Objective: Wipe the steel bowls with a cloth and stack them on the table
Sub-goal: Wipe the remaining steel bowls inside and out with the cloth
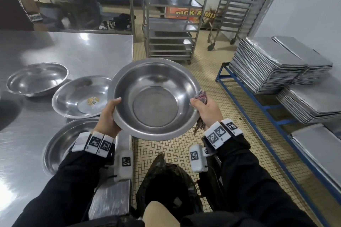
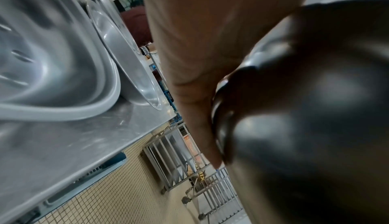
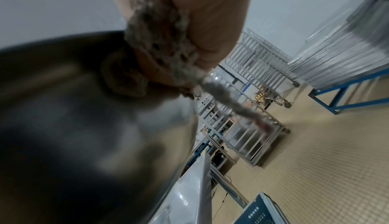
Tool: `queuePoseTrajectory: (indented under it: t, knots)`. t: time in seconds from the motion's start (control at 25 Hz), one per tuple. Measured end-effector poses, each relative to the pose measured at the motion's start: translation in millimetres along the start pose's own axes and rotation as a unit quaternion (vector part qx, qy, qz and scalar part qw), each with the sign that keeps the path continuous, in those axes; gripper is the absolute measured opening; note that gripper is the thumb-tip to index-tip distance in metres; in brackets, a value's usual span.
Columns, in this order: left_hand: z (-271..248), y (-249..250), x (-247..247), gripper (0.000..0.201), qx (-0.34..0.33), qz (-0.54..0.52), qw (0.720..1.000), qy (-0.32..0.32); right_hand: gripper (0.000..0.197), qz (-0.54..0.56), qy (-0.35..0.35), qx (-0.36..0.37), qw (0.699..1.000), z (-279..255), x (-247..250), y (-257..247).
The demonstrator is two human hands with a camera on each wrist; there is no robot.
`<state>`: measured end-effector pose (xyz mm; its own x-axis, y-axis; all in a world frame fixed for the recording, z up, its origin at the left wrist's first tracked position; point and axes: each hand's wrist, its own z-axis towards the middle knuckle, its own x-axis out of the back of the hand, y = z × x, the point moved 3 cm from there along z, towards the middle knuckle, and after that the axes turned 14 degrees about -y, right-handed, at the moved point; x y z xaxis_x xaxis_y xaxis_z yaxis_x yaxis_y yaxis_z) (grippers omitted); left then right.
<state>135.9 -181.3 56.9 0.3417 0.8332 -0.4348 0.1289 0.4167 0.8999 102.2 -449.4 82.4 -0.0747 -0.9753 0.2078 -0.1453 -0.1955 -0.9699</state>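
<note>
Left hand (image 1: 108,116) grasps the round steel bowl (image 1: 155,99) by its rim, off the steel worktop (image 1: 64,48) edge. Right hand (image 1: 208,110) clenches a frayed grey cloth (image 1: 202,96) against the opposite rim. Right wrist view alone shows cloth (image 3: 160,44) on the bowl's underside. Three steel bowls (image 1: 81,96) lie unstacked beyond.
</note>
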Motion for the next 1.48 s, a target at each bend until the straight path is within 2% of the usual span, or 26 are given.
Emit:
queuePoseTrajectory:
  t: [0.16,0.28,0.44,0.52,0.64,0.76,0.84,0.88,1.0,1.16,1.32,1.4,1.44,1.48]
  knots:
    - [0,-10,-4,0.032,0.046,0.044,0.996,0.066,0.022,0.032,0.078,0.006,0.996,0,-9,-5]
    - [3,-24,-21,0.039,0.113,0.156,0.98,0.041,0.021,0.075,0.116,0.005,0.99,-5,-28,-3]
    - [2,-36,-33,0.065,0.169,0.226,0.959,-0.002,0.008,0.128,0.149,-0.003,0.98,-8,-46,4]
    - [1,-32,-31,0.07,0.133,0.218,0.966,-0.027,0.007,0.133,0.142,-0.004,0.981,-7,-41,5]
    - [0,-15,-13,0.06,0.038,0.107,0.993,-0.013,0.008,0.143,0.106,-0.005,0.984,-4,-20,1]
    - [1,0,5,0.064,0.024,0.045,0.998,-0.032,0.01,0.076,0.038,-0.009,0.996,0,-3,-3]
    - [1,5,8,0.053,0.007,0.012,1.0,-0.025,0.011,0.036,0.0,-0.009,0.999,1,-5,-4]
    - [0,5,7,0.045,0.002,0.001,1.0,0.002,0.011,0.031,-0.004,-0.006,1.0,0,-8,-5]
    - [-4,-1,-1,0.031,0.026,0.013,0.997,0.065,0.007,0.039,0.055,0.014,0.998,-4,-16,-7]
    - [-3,-20,-20,0.031,0.113,0.141,0.983,0.03,0.008,0.109,0.116,0.011,0.987,-5,-38,1]
    - [-5,-37,-26,0.051,0.18,0.189,0.965,0.004,0.011,0.157,0.146,-0.013,0.977,-11,-58,20]
    - [-6,-36,-23,0.074,0.156,0.177,0.972,-0.021,0.008,0.158,0.144,-0.014,0.977,-12,-52,23]
    - [-5,-33,-19,0.087,0.126,0.14,0.982,-0.023,0.007,0.155,0.136,-0.013,0.978,-12,-46,21]
    - [-3,-29,-11,0.092,0.089,0.089,0.992,-0.024,0.007,0.151,0.125,-0.013,0.981,-10,-37,19]
